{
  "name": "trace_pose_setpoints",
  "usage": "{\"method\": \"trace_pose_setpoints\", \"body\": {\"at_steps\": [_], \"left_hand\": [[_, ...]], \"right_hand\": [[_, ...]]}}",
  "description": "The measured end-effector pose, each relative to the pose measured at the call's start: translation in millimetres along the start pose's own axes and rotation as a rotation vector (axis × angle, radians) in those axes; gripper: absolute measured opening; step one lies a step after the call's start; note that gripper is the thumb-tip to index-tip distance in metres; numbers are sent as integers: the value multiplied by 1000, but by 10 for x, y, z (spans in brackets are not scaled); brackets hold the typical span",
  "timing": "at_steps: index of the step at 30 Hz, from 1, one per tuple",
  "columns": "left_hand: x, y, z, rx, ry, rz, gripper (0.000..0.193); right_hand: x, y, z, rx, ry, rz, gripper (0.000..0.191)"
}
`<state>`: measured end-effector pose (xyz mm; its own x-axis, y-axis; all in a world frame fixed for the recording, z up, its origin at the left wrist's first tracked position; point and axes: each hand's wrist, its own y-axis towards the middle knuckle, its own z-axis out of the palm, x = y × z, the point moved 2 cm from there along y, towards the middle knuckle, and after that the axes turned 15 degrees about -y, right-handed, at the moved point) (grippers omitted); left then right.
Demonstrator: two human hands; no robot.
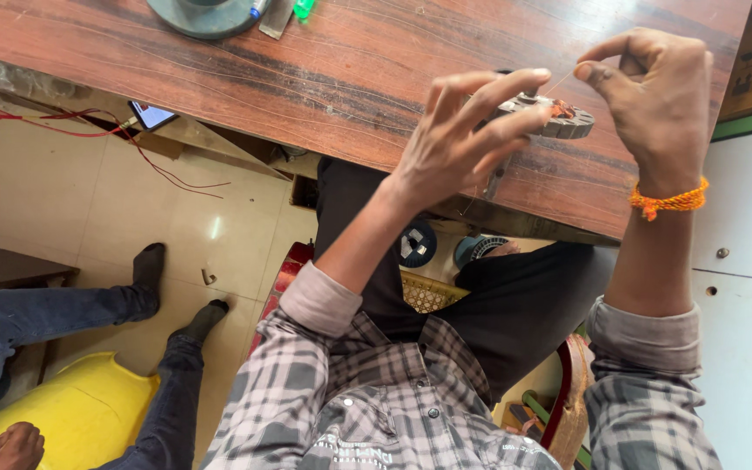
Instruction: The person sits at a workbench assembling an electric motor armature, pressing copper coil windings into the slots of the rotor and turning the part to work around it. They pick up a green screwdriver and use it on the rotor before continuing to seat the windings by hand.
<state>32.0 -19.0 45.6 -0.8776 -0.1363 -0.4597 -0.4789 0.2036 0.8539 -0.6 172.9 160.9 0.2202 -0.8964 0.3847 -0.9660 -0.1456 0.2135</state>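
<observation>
- Left hand [454, 144]: one, fingers [498, 87] spread and curled over the stator [559, 117], grasping it at its near edge.
- Stator: one, a grey metal ring with copper winding, held just above the desk [332, 70] near the desk's front edge, between the two hands.
- Right hand [654, 100]: one, thumb and forefinger pinched shut on one thin copper wire [560, 83] that runs down to the stator; an orange thread band sits on the wrist.
- Desk: one, brown wood. At its far edge lie one round grey disc [206, 16] and two small tools beside it, well apart from the hands.
- Floor: one phone [151, 115] with red leads, and one yellow tub [80, 409].
- A second person's two legs in jeans show at the left.
</observation>
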Motion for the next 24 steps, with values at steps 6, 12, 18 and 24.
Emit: {"method": "trace_pose_setpoints", "body": {"at_steps": [6, 12, 18, 24], "left_hand": [[182, 105, -9, 106, -169, -116, 58], [224, 128, -23, 75, -251, -135, 49], [230, 127, -13, 57, -258, -155, 44], [239, 108, -3, 41, -281, -123, 44]], "right_hand": [[182, -216, -331, -7, 64, 47, 7], [383, -476, -506, 108, 124, -11, 8], [416, -687, -346, 96, 93, 33, 9], [315, -895, 30, 51, 107, 47, 8]]}}
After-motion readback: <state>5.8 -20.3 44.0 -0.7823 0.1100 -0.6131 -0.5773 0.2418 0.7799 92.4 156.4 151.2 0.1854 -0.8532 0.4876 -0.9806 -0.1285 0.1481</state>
